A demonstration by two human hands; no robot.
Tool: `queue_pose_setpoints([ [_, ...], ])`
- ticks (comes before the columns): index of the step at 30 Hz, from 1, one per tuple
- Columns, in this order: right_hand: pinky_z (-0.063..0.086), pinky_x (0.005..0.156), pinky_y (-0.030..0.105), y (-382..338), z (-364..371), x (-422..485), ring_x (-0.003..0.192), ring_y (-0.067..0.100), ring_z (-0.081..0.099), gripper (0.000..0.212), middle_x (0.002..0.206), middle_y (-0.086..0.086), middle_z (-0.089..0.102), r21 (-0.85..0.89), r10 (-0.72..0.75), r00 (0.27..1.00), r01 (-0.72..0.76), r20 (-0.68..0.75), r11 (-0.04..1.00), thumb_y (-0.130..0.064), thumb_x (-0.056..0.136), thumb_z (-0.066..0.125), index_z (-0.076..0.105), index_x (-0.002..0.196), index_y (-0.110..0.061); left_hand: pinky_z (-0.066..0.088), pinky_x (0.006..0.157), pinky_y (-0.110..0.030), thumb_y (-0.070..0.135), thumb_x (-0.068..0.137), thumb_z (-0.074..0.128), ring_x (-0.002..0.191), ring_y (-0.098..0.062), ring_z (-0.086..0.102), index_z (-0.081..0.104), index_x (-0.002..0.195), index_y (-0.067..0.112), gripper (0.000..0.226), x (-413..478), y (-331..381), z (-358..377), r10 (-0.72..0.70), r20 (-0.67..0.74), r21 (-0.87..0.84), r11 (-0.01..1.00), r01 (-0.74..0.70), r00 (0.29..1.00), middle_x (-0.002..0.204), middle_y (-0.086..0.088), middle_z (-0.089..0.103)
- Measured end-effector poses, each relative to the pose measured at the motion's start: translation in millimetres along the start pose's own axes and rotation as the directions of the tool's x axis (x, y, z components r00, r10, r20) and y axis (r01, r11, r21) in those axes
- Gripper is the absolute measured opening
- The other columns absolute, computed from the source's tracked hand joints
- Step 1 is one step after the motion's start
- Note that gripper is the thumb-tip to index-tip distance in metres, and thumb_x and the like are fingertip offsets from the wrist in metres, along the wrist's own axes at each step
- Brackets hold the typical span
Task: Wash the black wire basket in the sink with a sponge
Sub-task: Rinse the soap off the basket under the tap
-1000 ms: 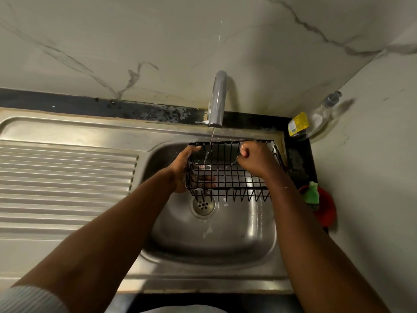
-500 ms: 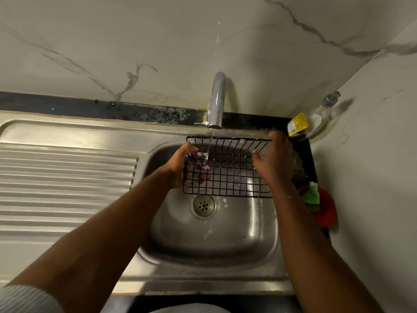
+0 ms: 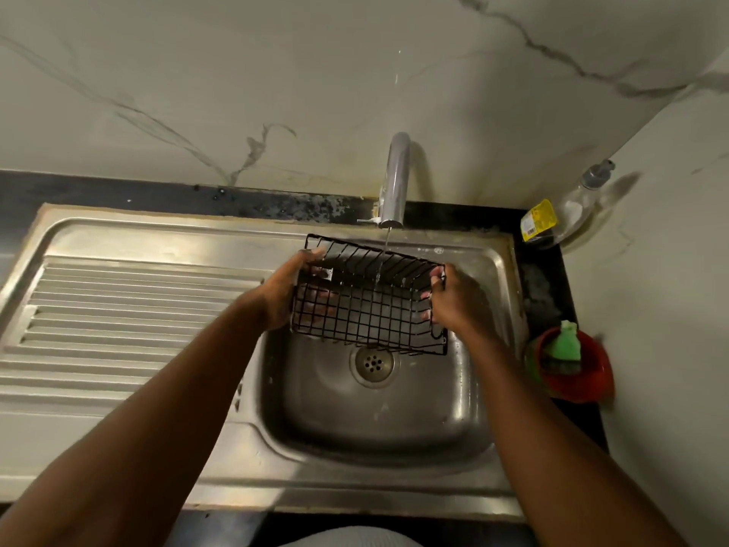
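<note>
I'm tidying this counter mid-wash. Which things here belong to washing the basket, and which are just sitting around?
For the job: black wire basket, gripped at its ends by left hand and right hand; running tap; sink; green sponge, unused in the red bowl.
Lying about: pump bottle in the corner; drainboard.

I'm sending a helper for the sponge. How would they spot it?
Find the steel sink. On the black counter to its right stands a red bowl. The sponge is the green lump sticking out of it, unlike the clear bottle behind.
</note>
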State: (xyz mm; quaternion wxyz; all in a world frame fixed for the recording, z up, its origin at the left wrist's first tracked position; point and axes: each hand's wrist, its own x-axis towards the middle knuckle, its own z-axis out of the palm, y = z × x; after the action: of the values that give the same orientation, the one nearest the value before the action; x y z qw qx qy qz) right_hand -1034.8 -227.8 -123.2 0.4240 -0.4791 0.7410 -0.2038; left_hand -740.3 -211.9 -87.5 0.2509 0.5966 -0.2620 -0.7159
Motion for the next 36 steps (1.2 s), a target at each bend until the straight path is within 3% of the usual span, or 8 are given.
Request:
queue_pose_setpoints([
  [4,0.049,0.038,0.025,0.0,22.1,0.4,0.069,0.03,0.074,0.037,0.115,0.016,0.068,0.076,0.107,0.981,-0.12,0.16,0.99,-0.034,0.112,0.034,0.033,0.149,-0.028,0.053,0.084,-0.045,0.066,0.092,0.059,0.098,-0.036,0.067,0.063,0.13,0.005,0.071,-4.5,12.6,-23.1,0.005,0.038,-0.007,1.0,-0.004,0.999,0.116,-0.021,0.067],
  [10,0.052,0.045,0.028,2.9,35.6,-14.8,0.054,0.018,0.071,0.028,0.104,0.018,0.074,0.207,0.144,0.939,-0.216,0.313,0.954,-0.03,0.113,0.036,0.043,0.135,-0.016,0.04,0.112,-0.056,0.076,0.088,0.061,0.117,-0.038,0.062,0.076,0.103,0.014,0.065,-7.5,10.5,-24.3,0.108,0.064,-0.252,0.964,-0.089,0.992,0.128,-0.018,0.069],
  [17,0.05,0.053,0.028,-10.0,33.2,-17.7,0.062,0.018,0.067,0.019,0.091,0.012,0.067,0.173,0.175,0.921,-0.247,0.349,0.953,-0.021,0.112,0.036,0.051,0.118,-0.01,0.052,0.087,-0.043,0.067,0.092,0.053,0.105,-0.031,0.062,0.06,0.123,0.015,0.06,0.1,-2.6,-2.1,0.206,0.043,-0.611,0.779,-0.137,0.978,0.124,-0.013,0.059],
  [21,0.059,0.072,0.041,-7.1,38.9,-10.1,0.096,0.038,0.073,0.025,0.116,0.028,0.068,0.051,0.242,0.824,-0.311,0.512,0.949,-0.011,0.107,0.039,0.056,0.113,0.007,0.048,0.108,-0.057,0.092,0.074,0.052,0.125,-0.038,0.064,0.06,0.138,0.009,0.105,-1.9,-10.7,4.0,0.222,-0.038,-0.652,0.733,-0.192,0.974,0.137,-0.019,0.066],
  [26,0.055,0.066,0.032,-10.0,39.8,-11.1,0.058,0.017,0.07,0.032,0.089,0.017,0.073,-0.001,0.299,0.744,-0.372,0.598,0.928,-0.016,0.107,0.04,0.064,0.098,0.003,0.037,0.117,-0.068,0.092,0.058,0.069,0.134,-0.05,0.056,0.047,0.153,0.014,0.126,-10.5,-11.0,11.4,0.308,-0.03,-0.598,0.757,-0.264,0.951,0.15,-0.028,0.055],
  [29,0.054,0.068,0.03,-10.9,39.3,-10.7,0.061,0.017,0.07,0.034,0.081,0.011,0.072,0.02,0.294,0.713,-0.397,0.637,0.918,-0.014,0.108,0.036,0.063,0.088,-0.006,0.038,0.117,-0.061,0.085,0.046,0.085,0.128,-0.039,0.063,0.042,0.154,0.006,0.14,-12.6,-8.0,12.8,0.362,0.024,-0.407,0.855,-0.322,0.932,0.125,-0.012,0.075],
  [33,0.052,0.066,0.029,-14.6,42.5,-10.6,0.057,0.016,0.069,0.04,0.067,0.007,0.072,0.035,0.287,0.682,-0.417,0.673,0.908,-0.013,0.109,0.033,0.062,0.083,-0.005,0.055,0.095,-0.043,0.064,0.047,0.098,0.125,-0.031,0.064,0.058,0.14,0.013,0.114,-11.8,1.3,11.7,0.346,0.047,-0.307,0.898,-0.316,0.937,0.14,-0.015,0.065],
  [36,0.056,0.063,0.031,-16.2,44.2,-11.3,0.069,0.02,0.071,0.028,0.086,0.011,0.071,-0.02,0.301,0.691,-0.383,0.657,0.924,-0.019,0.11,0.038,0.06,0.097,-0.008,0.056,0.086,-0.038,0.047,0.058,0.094,0.111,-0.025,0.068,0.08,0.095,0.027,0.044,-9.3,7.0,8.1,0.4,0.034,-0.338,0.867,-0.366,0.916,0.108,0.0,0.076],
])
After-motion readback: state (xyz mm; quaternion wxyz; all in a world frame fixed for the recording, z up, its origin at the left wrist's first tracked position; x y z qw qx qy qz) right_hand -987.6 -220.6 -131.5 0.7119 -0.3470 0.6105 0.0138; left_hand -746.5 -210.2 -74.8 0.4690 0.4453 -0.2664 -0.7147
